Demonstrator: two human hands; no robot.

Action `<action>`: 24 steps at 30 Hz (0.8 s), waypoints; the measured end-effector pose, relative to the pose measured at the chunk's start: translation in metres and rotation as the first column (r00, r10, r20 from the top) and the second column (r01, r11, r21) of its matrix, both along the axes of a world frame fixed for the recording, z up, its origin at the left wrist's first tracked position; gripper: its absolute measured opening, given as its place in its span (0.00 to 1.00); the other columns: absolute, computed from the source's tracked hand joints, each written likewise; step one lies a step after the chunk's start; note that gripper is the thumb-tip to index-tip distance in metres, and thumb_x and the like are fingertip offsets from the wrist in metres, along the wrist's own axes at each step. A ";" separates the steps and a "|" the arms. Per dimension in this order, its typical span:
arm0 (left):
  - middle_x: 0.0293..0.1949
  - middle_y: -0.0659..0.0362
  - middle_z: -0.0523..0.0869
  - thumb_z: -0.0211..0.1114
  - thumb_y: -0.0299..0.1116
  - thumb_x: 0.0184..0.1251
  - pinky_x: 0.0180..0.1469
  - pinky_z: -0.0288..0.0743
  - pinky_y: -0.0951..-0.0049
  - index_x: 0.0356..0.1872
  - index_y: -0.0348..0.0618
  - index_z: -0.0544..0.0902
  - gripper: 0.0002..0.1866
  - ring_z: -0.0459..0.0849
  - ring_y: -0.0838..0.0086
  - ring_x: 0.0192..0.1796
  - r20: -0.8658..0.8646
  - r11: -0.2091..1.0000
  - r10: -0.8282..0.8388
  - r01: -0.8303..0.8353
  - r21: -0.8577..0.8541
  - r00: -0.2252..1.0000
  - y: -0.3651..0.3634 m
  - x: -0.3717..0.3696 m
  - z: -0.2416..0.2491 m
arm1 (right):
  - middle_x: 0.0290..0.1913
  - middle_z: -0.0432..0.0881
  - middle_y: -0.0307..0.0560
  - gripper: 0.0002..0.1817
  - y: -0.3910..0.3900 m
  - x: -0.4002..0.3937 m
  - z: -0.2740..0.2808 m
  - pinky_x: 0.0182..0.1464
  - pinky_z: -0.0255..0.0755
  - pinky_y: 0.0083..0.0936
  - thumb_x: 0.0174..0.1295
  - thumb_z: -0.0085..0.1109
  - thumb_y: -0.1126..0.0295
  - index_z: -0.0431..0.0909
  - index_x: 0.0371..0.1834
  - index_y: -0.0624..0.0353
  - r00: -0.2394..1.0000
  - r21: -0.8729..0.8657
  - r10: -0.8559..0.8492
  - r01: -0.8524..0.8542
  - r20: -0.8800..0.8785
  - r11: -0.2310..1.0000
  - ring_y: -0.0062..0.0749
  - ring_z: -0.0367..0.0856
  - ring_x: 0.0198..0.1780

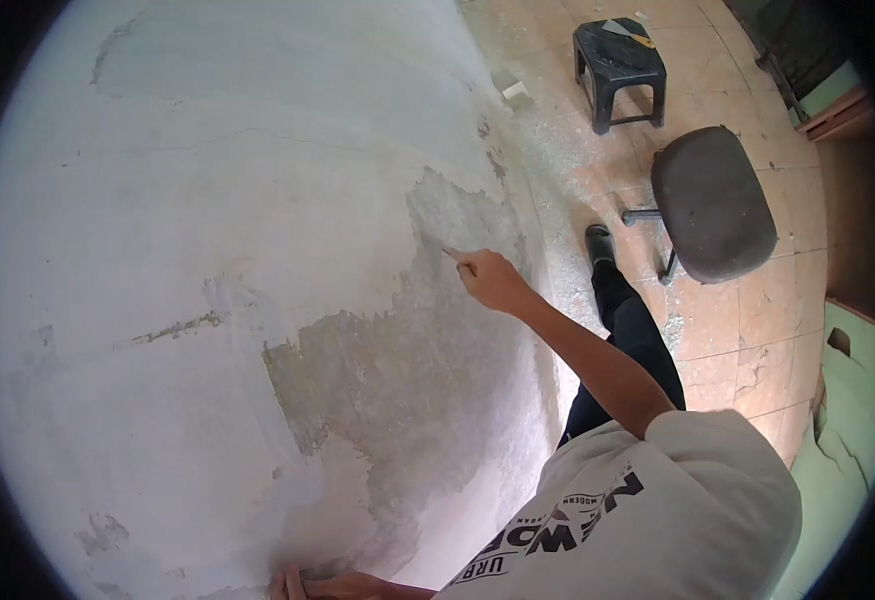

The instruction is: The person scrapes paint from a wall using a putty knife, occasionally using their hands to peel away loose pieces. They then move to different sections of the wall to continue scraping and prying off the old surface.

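Observation:
My right hand (493,280) is closed around a small, thin tool (452,253), whose tip is at the rough grey patch (358,365) on the pale wall (188,230). Most of the tool's handle is hidden in my fingers. At the bottom edge, my left hand (333,585) is partly cut off, close to the wall beside the lower end of the bare patch. Its fingers are bent around something I cannot make out. Peeled, jagged paint edges surround the grey area.
A black stool (620,70) at the upper right bears a scraper with a yellow handle (643,40). Below it stands a dark padded chair (715,205). Pale debris (568,160) lies on the tiled floor (713,330) along the wall, near my shoe (601,244).

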State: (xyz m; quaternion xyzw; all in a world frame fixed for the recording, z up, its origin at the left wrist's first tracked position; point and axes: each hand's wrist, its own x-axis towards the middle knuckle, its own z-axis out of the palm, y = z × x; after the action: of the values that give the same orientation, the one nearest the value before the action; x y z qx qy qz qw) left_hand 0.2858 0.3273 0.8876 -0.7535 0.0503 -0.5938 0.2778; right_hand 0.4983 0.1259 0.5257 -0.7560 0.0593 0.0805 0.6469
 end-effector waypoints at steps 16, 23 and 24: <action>0.33 0.62 0.92 0.65 0.41 0.81 0.47 0.72 0.55 0.28 0.50 0.91 0.18 0.87 0.68 0.35 -0.023 1.000 -0.019 0.019 0.010 1.000 -0.003 0.003 0.003 | 0.25 0.77 0.60 0.27 -0.004 -0.027 0.024 0.34 0.72 0.39 0.77 0.52 0.71 0.78 0.78 0.40 0.998 0.031 0.041 -0.043 0.057 0.999 0.43 0.72 0.22; 0.36 0.64 0.91 0.62 0.45 0.84 0.54 0.68 0.55 0.30 0.52 0.91 0.20 0.86 0.69 0.39 -0.028 0.999 0.017 -0.016 0.045 0.999 0.005 -0.001 0.004 | 0.28 0.81 0.63 0.27 0.002 -0.031 0.026 0.36 0.75 0.43 0.76 0.52 0.71 0.79 0.78 0.41 0.998 0.030 0.042 -0.043 0.043 0.999 0.47 0.78 0.25; 0.35 0.64 0.91 0.61 0.46 0.84 0.54 0.68 0.55 0.30 0.52 0.91 0.20 0.85 0.69 0.38 -0.040 0.999 0.021 -0.019 0.046 0.999 0.004 -0.001 0.003 | 0.26 0.78 0.63 0.28 0.006 -0.032 0.018 0.34 0.72 0.40 0.77 0.53 0.71 0.78 0.78 0.39 0.997 0.043 -0.006 0.002 0.077 0.999 0.42 0.73 0.22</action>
State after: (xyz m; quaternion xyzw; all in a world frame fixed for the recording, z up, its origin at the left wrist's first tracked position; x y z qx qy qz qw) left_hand 0.2844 0.3309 0.8903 -0.7591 0.0619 -0.5745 0.2998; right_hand 0.4666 0.1318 0.5439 -0.7445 0.0341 0.0513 0.6648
